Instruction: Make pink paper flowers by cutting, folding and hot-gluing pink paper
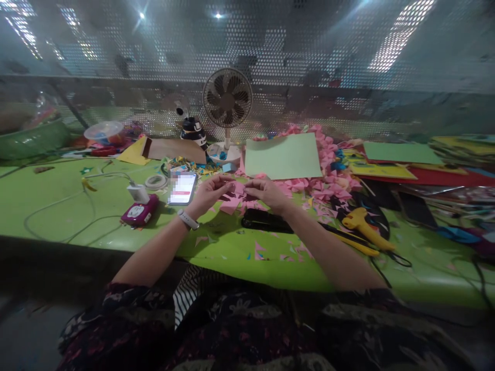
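Between my two hands is a small piece of pink paper [238,188], pinched by the fingers from both sides. My left hand [211,193] is closed on its left edge, and my right hand [266,193] grips the right side. Just below, a pink paper square [230,206] lies among pink scraps on the green table. A black stapler [266,220] rests in front of my right hand. Beyond the hands a heap of pink paper pieces [332,178] spreads out, with a pale green sheet [282,156] on top.
A lit phone [181,187], a tape roll [156,181] and a purple power block [139,211] with a white charger are at left. A small fan [227,98] stands behind. On the right lie a yellow glue gun [367,226], yellow-handled scissors [350,239] and stacked coloured sheets [402,153].
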